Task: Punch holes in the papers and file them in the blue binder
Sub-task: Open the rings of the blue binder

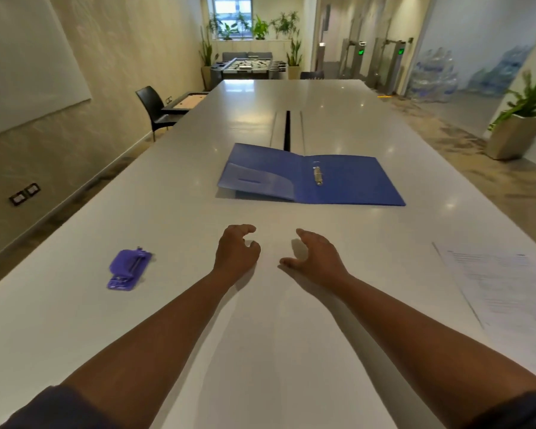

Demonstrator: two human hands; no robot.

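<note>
On a long white table, the blue binder lies open flat at 12 o'clock from the hands, its metal rings showing right of the fold. The purple hole punch sits at 9 o'clock, well apart from the left hand. The papers lie in a stack at 3 o'clock, near the table's right edge. Both hands hover side by side over bare tabletop. The left hand's fingers are loosely curled and hold nothing. The right hand is spread, thumb out, fingers relaxed, also holding nothing.
</note>
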